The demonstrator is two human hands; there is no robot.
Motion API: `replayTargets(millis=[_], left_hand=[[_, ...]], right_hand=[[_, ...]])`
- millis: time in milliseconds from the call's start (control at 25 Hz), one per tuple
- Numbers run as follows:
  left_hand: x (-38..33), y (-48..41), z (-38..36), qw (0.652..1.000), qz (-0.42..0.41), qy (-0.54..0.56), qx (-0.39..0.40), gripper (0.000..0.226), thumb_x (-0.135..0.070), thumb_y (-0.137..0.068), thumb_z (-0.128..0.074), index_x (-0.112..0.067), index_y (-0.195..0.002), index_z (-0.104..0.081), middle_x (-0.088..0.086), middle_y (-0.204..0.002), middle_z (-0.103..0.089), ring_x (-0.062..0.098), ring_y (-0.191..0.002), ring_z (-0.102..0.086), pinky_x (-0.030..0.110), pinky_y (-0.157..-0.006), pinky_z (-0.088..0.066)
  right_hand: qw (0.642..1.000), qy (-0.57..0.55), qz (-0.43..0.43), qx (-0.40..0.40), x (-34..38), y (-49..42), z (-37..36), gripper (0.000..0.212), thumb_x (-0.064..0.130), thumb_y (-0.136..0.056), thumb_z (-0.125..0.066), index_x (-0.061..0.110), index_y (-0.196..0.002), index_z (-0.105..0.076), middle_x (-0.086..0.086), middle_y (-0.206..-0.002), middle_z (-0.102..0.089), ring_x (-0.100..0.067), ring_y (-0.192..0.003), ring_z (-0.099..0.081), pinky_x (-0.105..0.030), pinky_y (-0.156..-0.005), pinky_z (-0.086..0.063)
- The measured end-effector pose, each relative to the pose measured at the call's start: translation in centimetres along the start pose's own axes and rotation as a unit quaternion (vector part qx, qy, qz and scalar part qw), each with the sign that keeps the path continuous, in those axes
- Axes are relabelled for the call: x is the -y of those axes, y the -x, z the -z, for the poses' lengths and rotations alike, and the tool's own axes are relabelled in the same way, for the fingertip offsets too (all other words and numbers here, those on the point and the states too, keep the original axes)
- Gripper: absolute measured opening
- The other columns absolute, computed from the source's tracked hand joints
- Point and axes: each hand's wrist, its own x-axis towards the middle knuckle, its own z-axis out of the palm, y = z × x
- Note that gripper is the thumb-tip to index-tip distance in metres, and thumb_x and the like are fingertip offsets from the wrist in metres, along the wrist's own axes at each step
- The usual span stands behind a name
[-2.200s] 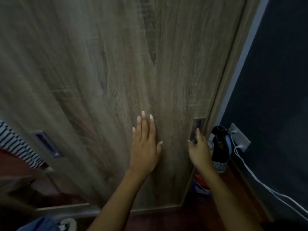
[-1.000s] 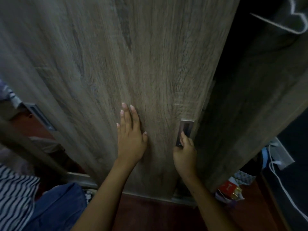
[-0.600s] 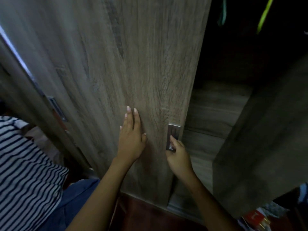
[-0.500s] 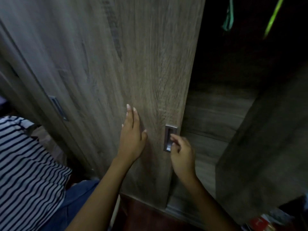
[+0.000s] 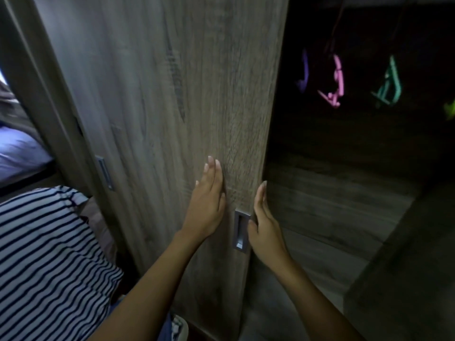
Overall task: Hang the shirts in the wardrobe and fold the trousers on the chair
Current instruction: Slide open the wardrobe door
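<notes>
Left hand (image 5: 208, 203) lay flat on the wardrobe door (image 5: 172, 107) at frame centre, fingers straight. Right hand (image 5: 264, 225), fingers straight, pressed the door's right edge beside the recessed handle (image 5: 240, 230). Coloured hangers (image 5: 334, 87) hung inside the open wardrobe (image 5: 332, 205), upper right.

Darkness hides the top of the wardrobe (image 5: 332, 198) and the hooks of the hangers (image 5: 336, 82). A yellow-green shape (image 5: 450, 110), perhaps a hanger, is cut by the right edge, and the striped shirt (image 5: 44, 254) by the left.

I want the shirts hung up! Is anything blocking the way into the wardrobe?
Nothing visible does: the sliding door sits to the left, and the right side with the coloured hangers is open.
</notes>
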Motion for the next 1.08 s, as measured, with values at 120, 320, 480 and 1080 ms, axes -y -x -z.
replayTargets(millis=[120,320,480,1080], left_hand=[[1.4,-0.5,0.9,1.000,0.021,0.007,0.000,0.080,-0.012,-0.095,-0.040,-0.027,-0.145,0.020,-0.005,-0.155,0.025,0.010,-0.144,0.018,0.050,-0.119,-0.005],[3.7,-1.3,2.5,0.999,0.044,0.004,0.002,0.080,-0.013,-0.094,-0.042,-0.024,-0.143,0.020,-0.005,-0.153,0.026,0.013,-0.144,0.016,0.048,-0.118,-0.004],[5.4,-1.8,3.8,0.998,0.062,-0.003,0.016,0.082,-0.008,-0.091,-0.044,-0.017,-0.146,0.016,-0.003,-0.152,0.026,0.015,-0.144,0.016,0.052,-0.118,-0.007],[6.0,-0.6,7.1,0.997,0.051,-0.007,0.053,0.078,-0.005,-0.092,-0.041,-0.015,-0.149,0.010,0.003,-0.157,0.017,0.019,-0.147,0.006,0.045,-0.117,-0.006]], right_hand=[[0.999,-0.002,-0.021,0.036,1.0,-1.2,-0.9,0.093,-0.004,-0.092,-0.044,0.039,-0.132,0.029,0.016,-0.149,0.029,0.002,-0.127,-0.019,0.007,-0.071,-0.034],[0.999,-0.002,0.013,0.050,2.3,-3.5,-3.3,0.098,-0.008,-0.088,-0.045,0.035,-0.134,0.030,0.007,-0.154,0.024,-0.011,-0.145,-0.003,-0.013,-0.108,-0.031],[0.998,0.012,0.016,0.059,3.1,-4.9,-5.2,0.099,-0.009,-0.087,-0.044,0.034,-0.135,0.031,0.010,-0.150,0.033,-0.018,-0.147,0.005,-0.038,-0.117,-0.024],[0.988,0.105,-0.113,0.030,6.4,-4.3,-7.4,0.087,0.011,-0.095,-0.042,0.030,-0.136,0.032,0.004,-0.151,0.031,-0.015,-0.144,0.017,-0.043,-0.119,-0.013]])
